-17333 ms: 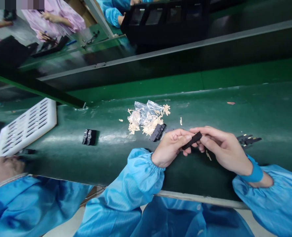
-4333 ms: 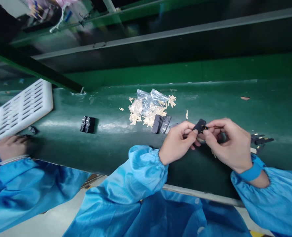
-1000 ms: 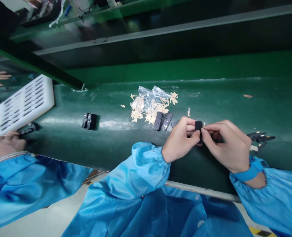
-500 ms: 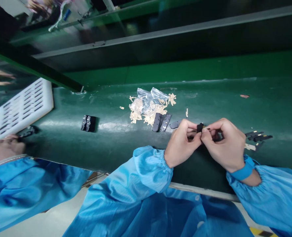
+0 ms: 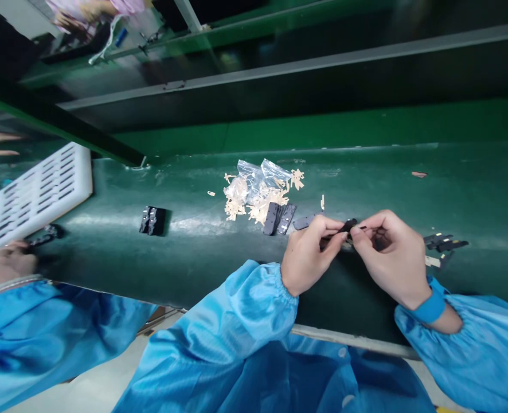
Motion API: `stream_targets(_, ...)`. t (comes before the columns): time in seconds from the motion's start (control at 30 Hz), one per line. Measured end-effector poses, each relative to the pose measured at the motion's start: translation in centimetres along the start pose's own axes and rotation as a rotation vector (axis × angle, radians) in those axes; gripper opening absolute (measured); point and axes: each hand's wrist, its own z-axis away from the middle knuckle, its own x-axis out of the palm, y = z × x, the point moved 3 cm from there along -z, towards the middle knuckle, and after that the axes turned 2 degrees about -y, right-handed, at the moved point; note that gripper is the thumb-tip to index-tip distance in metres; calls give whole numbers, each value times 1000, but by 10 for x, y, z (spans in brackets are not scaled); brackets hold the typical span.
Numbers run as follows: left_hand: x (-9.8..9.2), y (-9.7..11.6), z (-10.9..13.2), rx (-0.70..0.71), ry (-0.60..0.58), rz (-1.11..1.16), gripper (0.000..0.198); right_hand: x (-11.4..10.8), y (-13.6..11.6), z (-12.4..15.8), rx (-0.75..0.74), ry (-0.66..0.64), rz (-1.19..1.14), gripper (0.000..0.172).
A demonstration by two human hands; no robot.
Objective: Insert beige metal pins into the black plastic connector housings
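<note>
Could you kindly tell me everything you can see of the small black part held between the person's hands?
The small black part is a narrow, matte piece that looks like plastic, lying at a slant. The left hand and right hand pinch it in their fingers from both sides, holding it above the green work surface. A thin strip seems to run from its right end, but finer details are too small to tell.
</note>
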Motion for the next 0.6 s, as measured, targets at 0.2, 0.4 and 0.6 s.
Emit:
stream_targets(0.2, -1, -2, 2, 67, 10, -143, 18, -1, -1, -1, -26, -15, 8, 10)
stream_targets(0.4, -1, -3, 1, 2, -28, -142, 18, -4, -5, -2, -161, 37, 164, 9)
stream_targets(0.6, 3, -7, -8, -286, -137, 355, 32, -18, 6, -9, -118, 93, 42, 20)
